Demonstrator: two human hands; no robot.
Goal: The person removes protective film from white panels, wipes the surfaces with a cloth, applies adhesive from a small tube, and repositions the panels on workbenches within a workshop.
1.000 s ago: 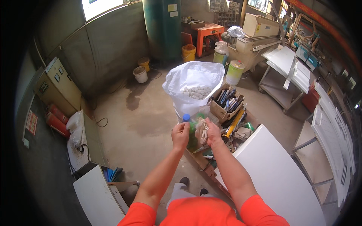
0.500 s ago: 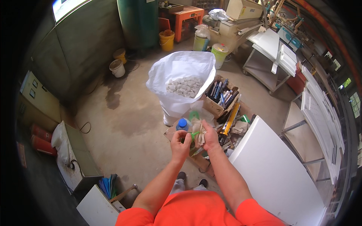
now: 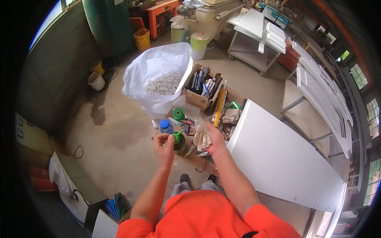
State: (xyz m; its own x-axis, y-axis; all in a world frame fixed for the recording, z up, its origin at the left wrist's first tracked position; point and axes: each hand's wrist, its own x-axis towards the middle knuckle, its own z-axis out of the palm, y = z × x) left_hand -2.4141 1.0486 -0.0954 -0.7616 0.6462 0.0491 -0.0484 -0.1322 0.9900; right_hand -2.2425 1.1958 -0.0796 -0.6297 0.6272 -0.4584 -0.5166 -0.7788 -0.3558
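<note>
My right hand point(image 3: 216, 141) grips a bundled pair of off-white work gloves point(image 3: 203, 137). To its left, my left hand point(image 3: 163, 148) has thumb and index finger pinched at a bright green spout point(image 3: 177, 136). I cannot make out whether the fingertips hold the spout or something small beside it. A dark green bottle point(image 3: 179, 145) shows just under the spout. Right behind my left hand stands a clear bottle with a blue cap point(image 3: 164, 124). A spool of green thread or tape point(image 3: 178, 114) sits a little farther off, with small tubes around it.
A big white sack point(image 3: 137, 71) of pale round pieces stands ahead. Beside it is a cardboard box point(image 3: 201, 99) of cartridges and tubes. A large white panel point(image 3: 278, 158) fills the right side. Buckets point(image 3: 199, 45) and a trolley of white boards point(image 3: 254, 59) are farther back.
My hands have drawn apart; the gloves in my right hand are now clear of my left. The whole view has turned, so the sack and box appear farther left.
</note>
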